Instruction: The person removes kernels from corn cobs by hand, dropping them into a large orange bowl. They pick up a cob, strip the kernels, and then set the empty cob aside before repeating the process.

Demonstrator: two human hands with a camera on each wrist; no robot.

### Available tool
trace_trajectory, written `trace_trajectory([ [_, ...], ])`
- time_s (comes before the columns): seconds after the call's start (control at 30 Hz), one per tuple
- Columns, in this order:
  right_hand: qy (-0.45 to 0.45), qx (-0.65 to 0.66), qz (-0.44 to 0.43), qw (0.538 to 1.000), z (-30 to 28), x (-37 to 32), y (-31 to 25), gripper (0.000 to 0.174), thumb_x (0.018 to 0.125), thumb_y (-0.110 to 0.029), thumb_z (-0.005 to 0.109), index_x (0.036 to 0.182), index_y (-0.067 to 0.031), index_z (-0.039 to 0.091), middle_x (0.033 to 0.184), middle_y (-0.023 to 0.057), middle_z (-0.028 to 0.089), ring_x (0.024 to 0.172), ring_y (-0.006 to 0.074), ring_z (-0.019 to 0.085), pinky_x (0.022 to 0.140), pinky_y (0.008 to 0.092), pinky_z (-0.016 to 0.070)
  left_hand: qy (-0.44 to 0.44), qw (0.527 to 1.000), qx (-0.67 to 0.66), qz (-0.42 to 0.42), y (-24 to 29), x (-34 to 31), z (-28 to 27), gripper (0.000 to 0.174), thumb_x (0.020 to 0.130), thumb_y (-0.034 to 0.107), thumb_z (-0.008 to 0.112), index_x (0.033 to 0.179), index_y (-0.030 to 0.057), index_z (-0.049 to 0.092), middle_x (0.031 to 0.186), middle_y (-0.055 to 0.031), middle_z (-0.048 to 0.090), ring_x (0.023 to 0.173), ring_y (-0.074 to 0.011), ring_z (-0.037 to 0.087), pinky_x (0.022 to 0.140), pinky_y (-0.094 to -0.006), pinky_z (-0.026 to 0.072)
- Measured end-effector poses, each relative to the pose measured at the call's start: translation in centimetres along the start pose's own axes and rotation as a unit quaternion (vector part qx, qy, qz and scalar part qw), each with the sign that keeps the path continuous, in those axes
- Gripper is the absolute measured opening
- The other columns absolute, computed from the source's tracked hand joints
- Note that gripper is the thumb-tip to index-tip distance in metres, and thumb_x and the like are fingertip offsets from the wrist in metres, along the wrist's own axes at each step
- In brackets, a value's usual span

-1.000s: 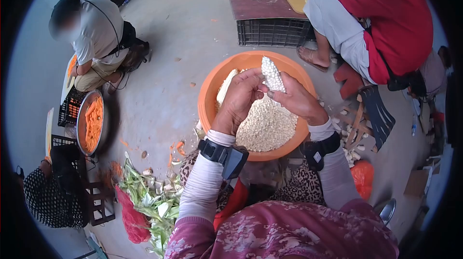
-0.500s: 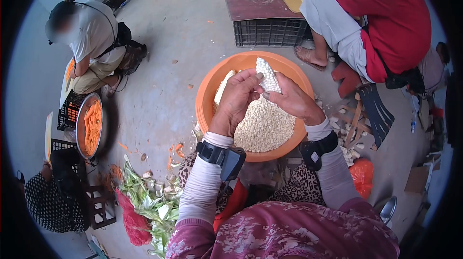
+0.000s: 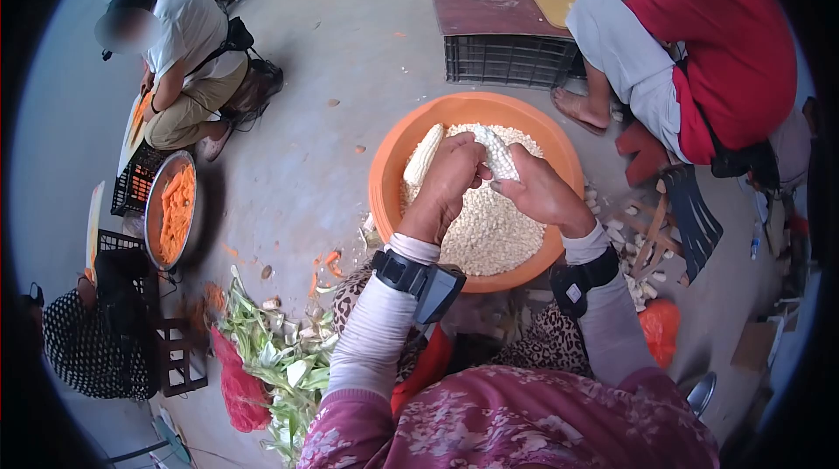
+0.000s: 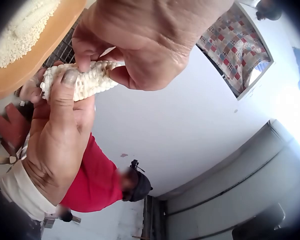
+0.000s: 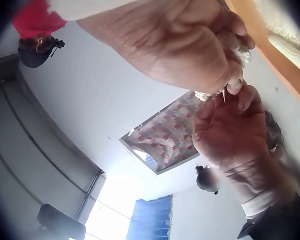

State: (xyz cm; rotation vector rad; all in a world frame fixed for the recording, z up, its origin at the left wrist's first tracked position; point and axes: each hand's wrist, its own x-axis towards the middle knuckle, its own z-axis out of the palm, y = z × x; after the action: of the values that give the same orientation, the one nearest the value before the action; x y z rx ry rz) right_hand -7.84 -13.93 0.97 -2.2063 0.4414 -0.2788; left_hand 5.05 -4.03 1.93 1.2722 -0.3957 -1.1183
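Observation:
Both hands hold an ear of white corn (image 3: 496,152) over an orange basin (image 3: 566,154). In the left wrist view my right hand (image 4: 62,140) grips the ear (image 4: 97,82) from below, its thumb pressed along the kernels. There, my left hand (image 4: 145,45) comes from above with curled fingers and thumb at the other end. Bare patches show among the kernels on that side. Loose kernels (image 3: 489,233) heap in the basin, and a second ear (image 3: 425,154) leans inside its left wall. In the right wrist view my right hand (image 5: 190,50) hides most of the ear.
Green husks (image 3: 280,373) and a red mesh bag (image 3: 238,386) lie at the lower left. Bare cobs (image 3: 638,285) are scattered at right near an orange bag (image 3: 658,329). A metal bowl of carrots (image 3: 177,211) stands left. Other people sit around, one in red (image 3: 734,58).
The ear has gone from nearly upright to tipped over and lower. My left hand has moved onto its upper end, while the right hand keeps its grip. The head view has shifted slightly.

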Motion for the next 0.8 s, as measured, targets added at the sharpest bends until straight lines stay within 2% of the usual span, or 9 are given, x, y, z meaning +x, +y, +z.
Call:
trace_trajectory([
  [0.17, 0.001, 0.024, -0.021, 0.999, 0.4, 0.3, 0.4, 0.038, 0.079, -0.011, 0.062, 0.107, 0.0068, 0.043, 0.097, 0.027, 0.057, 0.096, 0.0378, 0.058, 0.081, 0.039, 0.0451, 0.043, 0.998, -0.027, 0.034, -0.3, -0.3, 0.9, 0.026, 0.073, -0.007, 0.041, 0.089, 0.002, 0.06, 0.067, -0.0001, 0.054, 0.056, -0.0065, 0.046, 0.049, -0.0204, 0.0351],
  [0.23, 0.004, 0.032, -0.019, 0.999, 0.1, 0.3, -0.1, 0.039, 0.079, -0.011, 0.061, 0.109, 0.007, 0.043, 0.098, 0.0259, 0.057, 0.097, 0.0355, 0.058, 0.082, 0.038, 0.0448, 0.003, 1.0, -0.006, 0.029, -0.1, -0.4, 0.4, 0.029, 0.074, -0.008, 0.042, 0.094, 0.0016, 0.061, 0.071, -0.0005, 0.056, 0.059, -0.0062, 0.048, 0.052, -0.0184, 0.037],
  [0.3, -0.002, 0.107, -0.008, 0.994, -0.6, 0.2, -1.0, 0.04, 0.08, -0.009, 0.059, 0.113, 0.0073, 0.043, 0.103, 0.0215, 0.056, 0.099, 0.0269, 0.056, 0.086, 0.0348, 0.043, -0.03, 0.999, -0.013, 0.033, 0.2, -0.2, -0.2, 0.031, 0.074, -0.008, 0.043, 0.098, 0.0015, 0.06, 0.076, -0.0012, 0.057, 0.061, -0.0062, 0.05, 0.055, -0.0182, 0.0393],
  [0.33, -0.008, 0.125, -0.006, 0.992, -1.2, 0.1, -1.8, 0.041, 0.081, -0.008, 0.057, 0.116, 0.0066, 0.043, 0.107, 0.0159, 0.054, 0.1, 0.0192, 0.052, 0.088, 0.0319, 0.0412, -0.063, 0.997, -0.022, 0.037, 0.3, -0.2, -0.3, 0.032, 0.075, -0.007, 0.043, 0.101, 0.0014, 0.06, 0.08, -0.0019, 0.058, 0.064, -0.0061, 0.052, 0.058, -0.0179, 0.0417],
  [0.37, -0.001, 0.123, 0.001, 0.992, -1.3, 0.0, -2.0, 0.041, 0.081, -0.008, 0.057, 0.116, 0.0066, 0.043, 0.107, 0.0159, 0.054, 0.1, 0.0192, 0.052, 0.088, 0.0319, 0.0412, -0.082, 0.996, -0.019, 0.033, 0.6, -0.5, -0.5, 0.033, 0.077, -0.007, 0.045, 0.106, -0.0001, 0.058, 0.088, -0.0033, 0.06, 0.069, -0.0068, 0.055, 0.063, -0.0181, 0.0452],
  [0.5, -0.025, 0.198, 0.059, 0.978, -2.0, -0.1, -2.0, 0.038, 0.084, -0.009, 0.054, 0.118, 0.0046, 0.044, 0.104, 0.0113, 0.054, 0.098, 0.0145, 0.05, 0.085, 0.0298, 0.0421, -0.127, 0.987, -0.097, 0.035, 0.4, -0.1, -0.9, 0.026, 0.083, -0.003, 0.047, 0.106, -0.0038, 0.057, 0.091, -0.0056, 0.06, 0.069, -0.0079, 0.056, 0.061, -0.0194, 0.0456],
  [0.6, -0.045, 0.23, 0.046, 0.971, -2.3, -0.1, -2.9, 0.034, 0.085, -0.011, 0.053, 0.114, 0.0046, 0.046, 0.1, 0.009, 0.054, 0.094, 0.0124, 0.05, 0.083, 0.0283, 0.0424, -0.102, 0.985, -0.133, 0.034, 0.2, 0.1, -0.9, 0.018, 0.088, 0.018, 0.059, 0.095, 0.0015, 0.061, 0.066, 0.0014, 0.056, 0.058, -0.007, 0.051, 0.055, -0.0188, 0.0411],
  [0.73, -0.045, 0.194, 0.065, 0.978, -1.7, 0.1, -2.0, 0.033, 0.084, -0.013, 0.054, 0.112, 0.0047, 0.047, 0.099, 0.009, 0.054, 0.093, 0.0127, 0.05, 0.081, 0.0286, 0.0423, -0.041, 0.997, -0.023, 0.055, 0.2, -0.2, -0.1, 0.018, 0.086, 0.018, 0.063, 0.093, 0.0009, 0.063, 0.067, 0.0024, 0.055, 0.057, -0.0049, 0.047, 0.052, -0.018, 0.0379],
  [0.8, -0.047, 0.184, 0.064, 0.98, -1.7, 0.1, -1.9, 0.034, 0.084, -0.014, 0.054, 0.111, 0.0049, 0.046, 0.097, 0.0088, 0.054, 0.091, 0.013, 0.05, 0.08, 0.0289, 0.0423, -0.013, 0.992, 0.038, 0.121, 0.1, -0.3, 0.5, 0.017, 0.085, 0.014, 0.064, 0.093, -0.0002, 0.064, 0.067, 0.0041, 0.054, 0.057, -0.003, 0.044, 0.052, -0.0174, 0.0353],
])
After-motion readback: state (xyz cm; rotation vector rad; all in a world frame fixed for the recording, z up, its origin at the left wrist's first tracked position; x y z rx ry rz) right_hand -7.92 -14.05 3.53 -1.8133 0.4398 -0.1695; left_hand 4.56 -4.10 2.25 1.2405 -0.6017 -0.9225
